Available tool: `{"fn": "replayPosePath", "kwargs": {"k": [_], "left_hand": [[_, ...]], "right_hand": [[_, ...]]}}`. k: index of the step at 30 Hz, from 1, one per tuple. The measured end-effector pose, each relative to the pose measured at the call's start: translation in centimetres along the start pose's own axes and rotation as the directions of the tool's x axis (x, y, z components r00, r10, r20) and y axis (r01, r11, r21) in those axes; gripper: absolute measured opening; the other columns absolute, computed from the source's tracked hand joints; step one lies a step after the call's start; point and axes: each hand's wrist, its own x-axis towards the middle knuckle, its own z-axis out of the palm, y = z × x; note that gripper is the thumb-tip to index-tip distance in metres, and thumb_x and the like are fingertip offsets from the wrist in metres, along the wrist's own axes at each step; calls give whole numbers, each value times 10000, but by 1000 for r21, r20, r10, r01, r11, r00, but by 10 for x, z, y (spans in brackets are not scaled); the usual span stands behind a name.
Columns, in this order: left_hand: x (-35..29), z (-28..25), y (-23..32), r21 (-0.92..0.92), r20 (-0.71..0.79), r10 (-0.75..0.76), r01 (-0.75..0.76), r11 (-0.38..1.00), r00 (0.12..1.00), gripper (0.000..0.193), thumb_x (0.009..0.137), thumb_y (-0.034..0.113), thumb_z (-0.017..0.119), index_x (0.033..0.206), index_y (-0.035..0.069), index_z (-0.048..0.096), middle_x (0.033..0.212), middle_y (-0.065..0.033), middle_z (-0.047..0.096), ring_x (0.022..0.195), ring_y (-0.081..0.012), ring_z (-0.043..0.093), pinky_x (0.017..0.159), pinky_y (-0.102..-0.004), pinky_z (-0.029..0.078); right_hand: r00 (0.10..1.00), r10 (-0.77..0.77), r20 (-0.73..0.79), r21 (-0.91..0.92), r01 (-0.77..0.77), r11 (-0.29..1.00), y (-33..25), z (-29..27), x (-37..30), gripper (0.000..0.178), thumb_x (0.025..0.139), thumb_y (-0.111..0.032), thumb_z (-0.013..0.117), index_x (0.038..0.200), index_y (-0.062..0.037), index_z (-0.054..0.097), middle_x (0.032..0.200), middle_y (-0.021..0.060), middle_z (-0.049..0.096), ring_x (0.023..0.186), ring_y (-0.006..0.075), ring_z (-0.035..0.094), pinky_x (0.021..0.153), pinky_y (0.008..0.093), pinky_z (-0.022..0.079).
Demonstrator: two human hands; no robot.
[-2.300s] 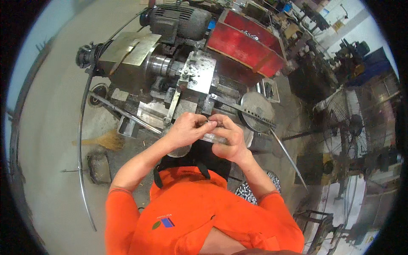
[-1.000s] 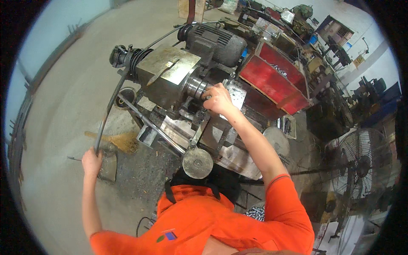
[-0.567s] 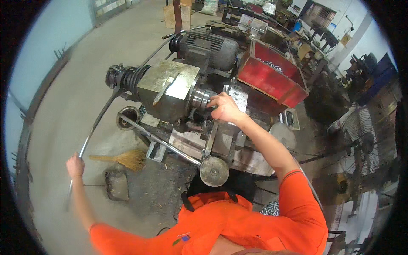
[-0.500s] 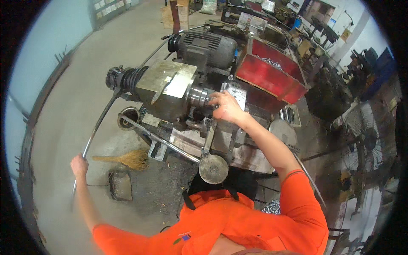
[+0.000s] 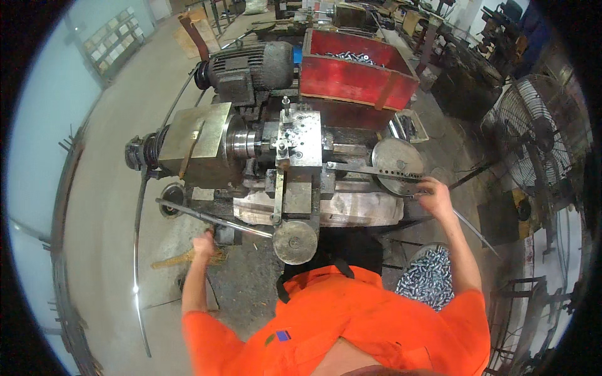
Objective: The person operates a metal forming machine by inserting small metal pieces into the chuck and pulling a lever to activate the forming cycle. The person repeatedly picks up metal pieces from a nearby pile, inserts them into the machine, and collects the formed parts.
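Observation:
The machine is a small lathe, with a bright chuck [image 5: 243, 143] on its headstock [image 5: 194, 135] and a metal tool block [image 5: 299, 139] close to the right of the chuck. My right hand [image 5: 434, 197] has its fingers curled round the right end of a flat bar with a row of holes [image 5: 376, 170], in front of a large round disc [image 5: 399, 161]. My left hand [image 5: 203, 244] is off the long thin rod [image 5: 136, 250]. It hovers over a straw broom [image 5: 179, 259], below a shiny lever [image 5: 213, 219]; its fingers are blurred.
Behind the lathe stand an electric motor [image 5: 251, 69] and a red bin [image 5: 357, 78] with small metal parts inside. A container heaped with metal pieces [image 5: 427, 279] sits beside my right arm. At the right are a fan [image 5: 533, 131] and a slanting rod [image 5: 476, 233].
My left hand has let go of the long rod and moved right. My right hand has gone from the chuck to the perforated bar. The tool block now sits close to the chuck.

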Motion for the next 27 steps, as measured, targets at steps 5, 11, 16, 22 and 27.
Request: {"fn": "replayPosePath", "kwargs": {"k": [5, 11, 16, 22, 27], "left_hand": [[0, -32, -9, -26, -39, -68, 67, 997, 997, 389, 763, 369, 676, 1098, 179, 621, 931, -117, 667, 851, -307, 646, 724, -423, 512], [-14, -14, -66, -568, -34, -276, 209, 796, 961, 446, 802, 380, 664, 1134, 86, 613, 857, -163, 671, 751, -277, 662, 660, -383, 515], [-23, -116, -19, -995, -77, -473, -34, 97, 878, 503, 892, 362, 591, 1026, -120, 543, 686, -152, 622, 498, -189, 618, 462, -273, 501], [15, -85, -1, -961, -170, -629, 16, 278, 758, 349, 905, 249, 565, 980, -89, 521, 726, -116, 598, 544, -185, 602, 464, -300, 502], [20, -88, 11, -970, -145, -640, 20, 244, 755, 276, 899, 183, 557, 1004, -71, 523, 774, -99, 598, 586, -154, 563, 476, -304, 475]], "right_hand": [[963, 193, -186, -288, -241, 927, 129, -8, -55, 558, 599, -118, 623, 1157, -98, 607, 1176, 154, 593, 1059, 347, 564, 915, 387, 451], [841, 502, -199, -485, -530, 696, 235, -12, -112, 476, 620, -149, 661, 1087, -79, 596, 1051, 174, 633, 991, 357, 591, 849, 427, 475], [785, 606, -128, -469, -587, 660, 193, 4, -165, 395, 605, -202, 681, 950, -20, 615, 902, 206, 645, 864, 391, 613, 760, 470, 487], [663, 537, 522, 419, -748, 516, 85, 53, -233, 504, 651, 30, 513, 1146, -30, 581, 563, 14, 472, 394, 117, 387, 380, 272, 315], [579, 559, 593, 619, -772, 144, 29, 67, -227, 562, 643, 13, 476, 1204, -10, 519, 496, 28, 464, 346, 102, 363, 319, 262, 253]]}}
